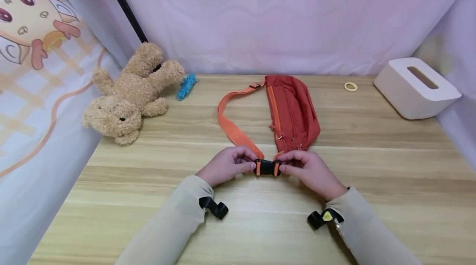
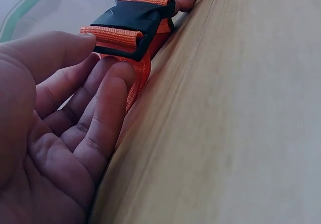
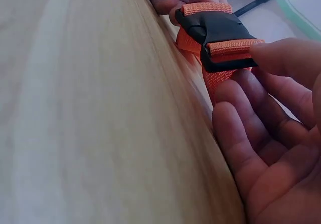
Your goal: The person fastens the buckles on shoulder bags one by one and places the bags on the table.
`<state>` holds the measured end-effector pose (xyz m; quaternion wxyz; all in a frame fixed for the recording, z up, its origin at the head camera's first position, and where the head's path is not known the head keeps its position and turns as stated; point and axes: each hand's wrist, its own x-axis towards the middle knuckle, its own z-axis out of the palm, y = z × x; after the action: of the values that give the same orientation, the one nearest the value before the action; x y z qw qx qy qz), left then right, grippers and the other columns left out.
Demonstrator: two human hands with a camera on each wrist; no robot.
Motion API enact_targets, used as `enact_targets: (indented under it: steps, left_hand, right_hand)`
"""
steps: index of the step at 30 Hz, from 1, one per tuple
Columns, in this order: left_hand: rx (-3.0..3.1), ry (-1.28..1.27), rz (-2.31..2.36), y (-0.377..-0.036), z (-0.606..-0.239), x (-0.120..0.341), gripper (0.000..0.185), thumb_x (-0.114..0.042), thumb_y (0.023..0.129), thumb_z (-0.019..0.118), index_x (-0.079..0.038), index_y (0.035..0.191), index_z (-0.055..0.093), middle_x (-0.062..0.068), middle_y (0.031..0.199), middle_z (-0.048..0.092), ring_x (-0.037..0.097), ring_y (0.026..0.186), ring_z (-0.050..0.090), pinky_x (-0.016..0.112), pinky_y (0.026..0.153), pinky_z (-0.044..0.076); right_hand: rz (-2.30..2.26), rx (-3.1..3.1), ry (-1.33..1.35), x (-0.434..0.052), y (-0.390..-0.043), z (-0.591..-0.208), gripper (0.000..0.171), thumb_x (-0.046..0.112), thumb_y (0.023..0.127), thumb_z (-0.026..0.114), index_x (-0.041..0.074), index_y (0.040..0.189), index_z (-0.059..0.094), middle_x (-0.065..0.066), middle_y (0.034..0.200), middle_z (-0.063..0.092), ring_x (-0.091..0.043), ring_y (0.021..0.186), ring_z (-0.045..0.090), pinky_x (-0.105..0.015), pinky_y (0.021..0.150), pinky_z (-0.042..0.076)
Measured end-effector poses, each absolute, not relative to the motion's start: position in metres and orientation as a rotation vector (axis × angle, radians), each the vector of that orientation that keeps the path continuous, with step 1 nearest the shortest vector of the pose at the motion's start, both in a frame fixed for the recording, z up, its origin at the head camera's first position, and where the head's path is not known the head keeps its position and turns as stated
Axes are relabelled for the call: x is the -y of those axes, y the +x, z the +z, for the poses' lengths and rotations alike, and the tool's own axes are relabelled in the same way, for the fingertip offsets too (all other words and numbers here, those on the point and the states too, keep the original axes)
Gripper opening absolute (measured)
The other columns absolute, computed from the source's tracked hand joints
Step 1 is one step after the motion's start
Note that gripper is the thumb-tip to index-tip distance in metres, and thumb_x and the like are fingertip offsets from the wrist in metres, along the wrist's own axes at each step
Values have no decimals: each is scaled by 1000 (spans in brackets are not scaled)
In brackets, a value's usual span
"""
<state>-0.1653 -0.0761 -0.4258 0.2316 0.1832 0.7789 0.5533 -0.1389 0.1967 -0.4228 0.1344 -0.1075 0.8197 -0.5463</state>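
A red waist bag (image 1: 293, 112) lies on the wooden table, its orange strap (image 1: 232, 126) looping out to the left and round to the front. The strap's black side-release buckle (image 1: 267, 167) is joined, with both halves together and orange webbing threaded through each end. My left hand (image 1: 230, 165) pinches the buckle's left end between thumb and fingers, and my right hand (image 1: 310, 172) pinches its right end. Both wrist views show the buckle (image 2: 128, 20) held just above the table, thumbs on top and fingers underneath.
A tan teddy bear (image 1: 130, 89) lies at the back left, beside a small blue item (image 1: 186, 86) of unclear kind. Towards the back right are a pale yellow ring (image 1: 351, 87) and a white tissue box (image 1: 416, 87). Printed cloth (image 1: 279, 21) hangs behind the table.
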Motion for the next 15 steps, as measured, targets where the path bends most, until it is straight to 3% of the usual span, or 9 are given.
enact_targets:
  steps: [11, 15]
  left_hand:
    - [-2172, 494, 1499, -162, -426, 76, 9, -19, 97, 69, -15, 105, 70, 2, 92, 68, 18, 77, 65, 30, 65, 53]
    - [-2168, 494, 1503, -163, -424, 72, 13, -18, 99, 67, -14, 111, 69, 4, 92, 68, 20, 74, 65, 32, 63, 54]
  right_hand:
    - [-1507, -2452, -330, -194, -134, -417, 18, 21, 95, 72, 16, 112, 75, 0, 116, 71, -20, 95, 62, -28, 77, 52]
    - [-1482, -2460, -254, -193, -139, -418, 20, 23, 97, 70, 19, 115, 74, -1, 107, 71, -21, 86, 64, -31, 68, 54]
